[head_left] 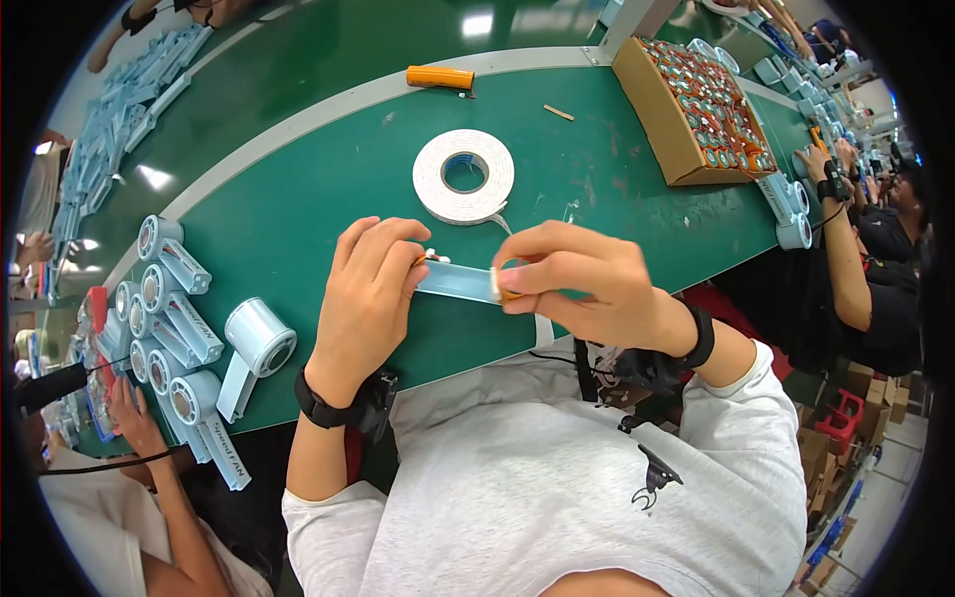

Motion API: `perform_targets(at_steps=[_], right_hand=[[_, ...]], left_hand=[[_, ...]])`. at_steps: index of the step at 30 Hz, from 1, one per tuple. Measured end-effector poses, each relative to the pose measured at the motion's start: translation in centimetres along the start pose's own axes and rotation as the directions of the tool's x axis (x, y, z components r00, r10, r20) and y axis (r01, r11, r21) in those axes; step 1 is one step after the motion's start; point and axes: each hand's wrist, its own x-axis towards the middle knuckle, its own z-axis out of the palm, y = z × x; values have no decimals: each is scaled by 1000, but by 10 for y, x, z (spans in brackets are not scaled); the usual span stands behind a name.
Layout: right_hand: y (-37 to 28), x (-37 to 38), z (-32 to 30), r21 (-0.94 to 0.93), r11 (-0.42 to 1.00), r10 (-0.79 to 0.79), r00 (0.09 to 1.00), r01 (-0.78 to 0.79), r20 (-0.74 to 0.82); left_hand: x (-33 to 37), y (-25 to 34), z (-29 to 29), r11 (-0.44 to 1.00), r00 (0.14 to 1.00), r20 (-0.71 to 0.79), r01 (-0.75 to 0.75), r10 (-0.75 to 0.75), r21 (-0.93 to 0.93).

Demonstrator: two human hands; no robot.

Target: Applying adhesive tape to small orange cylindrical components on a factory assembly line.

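Between my two hands, above the green table, is a light blue plastic fan handle (456, 282). My left hand (373, 289) is closed on its left end, where thin wires with a small white connector (434, 257) stick out by the fingertips. My right hand (587, 284) pinches an orange piece with a white edge (505, 283) at the handle's right end; my fingers hide most of it. A roll of white tape (438, 190) lies flat just beyond my hands. Its loose strip (544, 332) passes behind my right hand toward the table's near edge.
An orange cylindrical battery (440, 77) lies at the far rim. Several light blue fans (261, 336) are grouped at the left, near another person's hand (136, 420). A cardboard box (657, 124) of wired battery cells stands at the far right. Another person's arm (846, 249) is farther right.
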Motion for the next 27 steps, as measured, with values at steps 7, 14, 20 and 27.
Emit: perform_targets(at_steps=[7,14,20,27], right_hand=[[-8,28,3,-309,951,155,872,-4,465],[9,16,11,-208,975,-22,962,81,271],[12,-18,6,-87,996,-14,1000,13,-12],[15,-23,14,202,978,1,969,51,-247]], left_hand=[[1,5,4,996,996,-33,84,-84,16],[4,6,4,993,991,-66,112,-113,-25],[7,4,6,997,998,-46,37,-34,68],[11,4,8,993,999,-31,-3,7,118]])
